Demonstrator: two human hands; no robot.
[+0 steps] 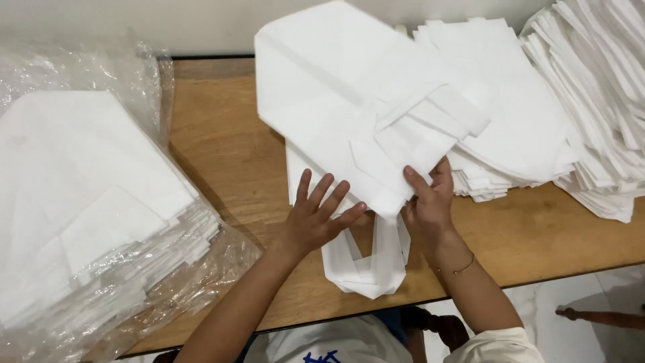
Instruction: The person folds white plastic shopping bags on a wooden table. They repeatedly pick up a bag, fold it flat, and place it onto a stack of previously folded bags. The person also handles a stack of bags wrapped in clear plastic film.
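A person's two bare hands work on a white non-woven fabric bag (349, 114) lying on a wooden table (537, 235), seen from above by a head-worn camera. The bag lies near the middle of the table, folded and tilted, with its upper corner reaching toward the wall at the far edge. Its looped white handles (373, 265) hang over the near edge of the table, between the two forearms.

The left hand (316, 218) rests flat on the bag's lower edge, palm down, its fingers (321, 191) spread wide and pressing on the fabric rather than gripping it. The right hand (430, 198) is just beside it, its thumb on top and its fingers curled underneath, pinching a folded edge of the same bag. A thin bracelet (463, 267) circles the right wrist.

To the left, a stack of folded white bags (80, 195) sits inside a crinkled clear plastic wrapper (201, 282), which spreads over the table's left end. To the right of the bag in hand, touching it, lies a second pile of folded white bags (517, 128), partly fanned out. Further right, at the corner of the view, a taller, looser heap of white bags (598, 101) runs out of frame.

Below the table's edge, the person's white clothing (336, 343) shows, along with a pale tiled floor (591, 336) at lower right.
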